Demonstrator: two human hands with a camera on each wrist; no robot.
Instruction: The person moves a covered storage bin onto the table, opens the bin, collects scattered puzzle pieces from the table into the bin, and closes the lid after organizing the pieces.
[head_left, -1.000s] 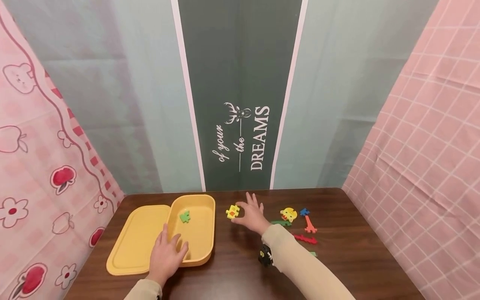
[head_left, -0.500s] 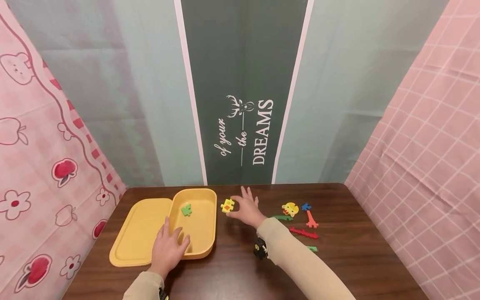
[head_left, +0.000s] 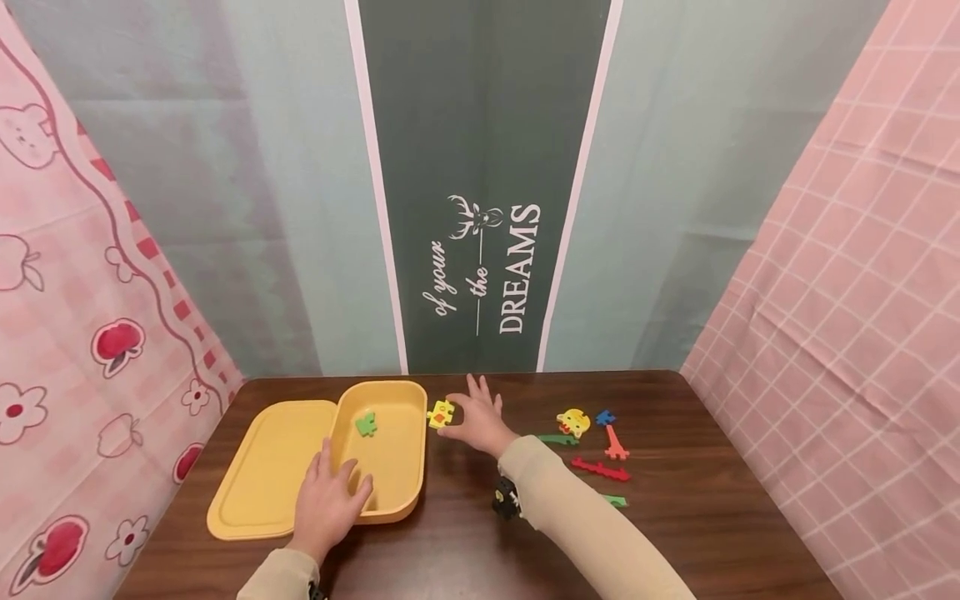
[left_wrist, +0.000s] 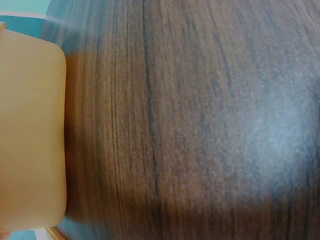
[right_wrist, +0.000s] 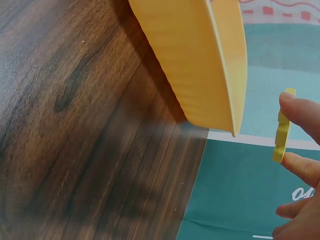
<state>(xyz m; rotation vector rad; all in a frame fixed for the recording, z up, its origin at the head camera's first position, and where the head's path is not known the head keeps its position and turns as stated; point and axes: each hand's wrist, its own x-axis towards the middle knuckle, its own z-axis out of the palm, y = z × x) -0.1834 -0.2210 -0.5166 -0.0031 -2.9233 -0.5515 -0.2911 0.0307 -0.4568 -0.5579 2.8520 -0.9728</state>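
My right hand (head_left: 480, 422) pinches a yellow puzzle piece (head_left: 440, 414) with an orange mark, close to the right rim of a yellow box (head_left: 397, 467). Seen edge-on in the right wrist view, the thin piece (right_wrist: 282, 134) sits between thumb and a fingertip, apart from the box wall (right_wrist: 185, 55). A green puzzle piece (head_left: 366, 424) lies inside the box. Over the box's near left part is my left hand (head_left: 328, 502), fingers spread and holding nothing visible; whether it touches the rim is unclear. The left wrist view shows the box's outer wall (left_wrist: 30, 135) but no clear hand.
A yellow lid (head_left: 262, 479) lies left of the box. On the dark wooden table (head_left: 435, 558), to the right, are a yellow animal-head piece (head_left: 574, 422), a blue piece (head_left: 605, 417), an orange piece (head_left: 616, 444), a red strip (head_left: 600, 468) and green pieces (head_left: 559, 439). Curtains surround the table.
My right hand has carried the yellow puzzle piece leftward to the box's right rim. My left hand stays over the box with little change.
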